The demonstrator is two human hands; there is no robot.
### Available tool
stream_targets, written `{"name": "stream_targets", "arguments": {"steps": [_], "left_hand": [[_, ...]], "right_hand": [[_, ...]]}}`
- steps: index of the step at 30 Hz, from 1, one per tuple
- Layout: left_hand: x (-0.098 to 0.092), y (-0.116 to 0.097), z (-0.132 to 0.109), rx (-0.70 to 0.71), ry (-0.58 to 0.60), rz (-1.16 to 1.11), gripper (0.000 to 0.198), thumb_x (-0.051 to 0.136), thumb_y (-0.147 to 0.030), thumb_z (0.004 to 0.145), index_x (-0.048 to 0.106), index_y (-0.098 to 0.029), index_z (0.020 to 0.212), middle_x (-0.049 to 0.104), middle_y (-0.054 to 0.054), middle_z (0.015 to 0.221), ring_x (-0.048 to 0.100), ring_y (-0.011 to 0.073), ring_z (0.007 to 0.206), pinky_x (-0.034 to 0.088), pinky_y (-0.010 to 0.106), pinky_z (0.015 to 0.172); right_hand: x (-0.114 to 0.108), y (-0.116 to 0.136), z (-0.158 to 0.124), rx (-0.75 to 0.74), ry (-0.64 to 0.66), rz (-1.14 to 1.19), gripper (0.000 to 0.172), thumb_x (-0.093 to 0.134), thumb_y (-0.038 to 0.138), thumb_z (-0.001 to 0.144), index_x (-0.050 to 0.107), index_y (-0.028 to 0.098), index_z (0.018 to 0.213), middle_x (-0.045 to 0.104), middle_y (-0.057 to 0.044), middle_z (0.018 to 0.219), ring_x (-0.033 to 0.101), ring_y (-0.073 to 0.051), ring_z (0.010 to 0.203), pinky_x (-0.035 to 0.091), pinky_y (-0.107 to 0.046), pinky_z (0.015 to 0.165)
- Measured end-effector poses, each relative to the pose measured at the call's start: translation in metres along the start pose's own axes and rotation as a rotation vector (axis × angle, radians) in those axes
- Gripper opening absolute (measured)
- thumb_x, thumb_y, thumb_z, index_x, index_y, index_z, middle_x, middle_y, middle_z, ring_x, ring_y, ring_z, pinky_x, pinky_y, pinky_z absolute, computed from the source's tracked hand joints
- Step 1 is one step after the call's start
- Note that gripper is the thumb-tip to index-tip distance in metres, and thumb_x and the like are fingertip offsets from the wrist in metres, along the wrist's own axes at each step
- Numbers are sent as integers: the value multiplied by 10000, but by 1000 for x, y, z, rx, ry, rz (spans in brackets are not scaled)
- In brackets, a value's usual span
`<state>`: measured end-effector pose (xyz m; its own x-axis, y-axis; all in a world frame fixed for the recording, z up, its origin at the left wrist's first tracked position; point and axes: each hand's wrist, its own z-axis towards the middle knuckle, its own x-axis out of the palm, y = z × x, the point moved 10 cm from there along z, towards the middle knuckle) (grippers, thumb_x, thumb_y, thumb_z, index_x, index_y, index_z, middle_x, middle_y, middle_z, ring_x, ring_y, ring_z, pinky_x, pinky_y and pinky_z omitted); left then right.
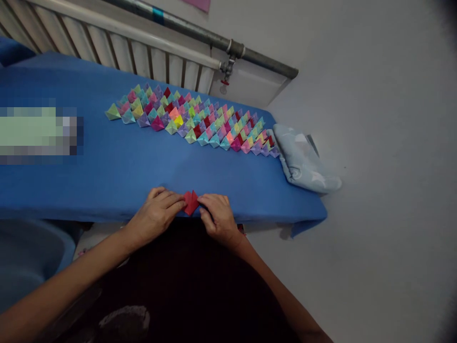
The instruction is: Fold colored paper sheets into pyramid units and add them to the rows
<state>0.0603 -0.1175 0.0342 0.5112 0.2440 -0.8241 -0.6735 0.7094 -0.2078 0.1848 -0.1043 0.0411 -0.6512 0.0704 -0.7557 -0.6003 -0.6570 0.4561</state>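
Near the front edge of the blue-covered table, a small red folded paper piece (190,203) is held between my two hands. The thumb and fingers of my left hand (159,208) pinch its left corner. On the other side, my right hand (217,212) pinches the right corner with its fingertips. A pointed flap stands up at the top of the piece, and a crease runs down its middle. Beyond my hands, several rows of folded paper boats (203,121) in many colours stand close together across the table.
A folded pale blue cloth (303,159) lies at the table's right end. Behind the blue tablecloth (117,166) are a radiator (139,59) and a pipe (200,34) with a red-handled valve. A blurred-out pale green item lies at left. A blue chair (32,252) stands lower left.
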Motion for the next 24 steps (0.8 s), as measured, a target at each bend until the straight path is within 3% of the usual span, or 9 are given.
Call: {"name": "stream_targets", "arguments": {"steps": [9,24], "left_hand": [[-5,-3,0,35,3,-6,236,485,-135,955,661,-196,1099,735,79,1094,669,217,987,376,436,987],[-8,1,8,51,5,-37,201,487,-234,979,682,-209,1022,751,54,1042,677,191,888,380,418,948]], "right_hand": [[14,1,-1,-78,69,-110,233,549,198,933,691,179,1117,714,-71,1149,565,-226,1051,374,-391,942],[14,-4,6,-3,128,-71,200,576,225,940,714,226,1086,728,-47,1091,589,-193,982,392,-375,878]]}}
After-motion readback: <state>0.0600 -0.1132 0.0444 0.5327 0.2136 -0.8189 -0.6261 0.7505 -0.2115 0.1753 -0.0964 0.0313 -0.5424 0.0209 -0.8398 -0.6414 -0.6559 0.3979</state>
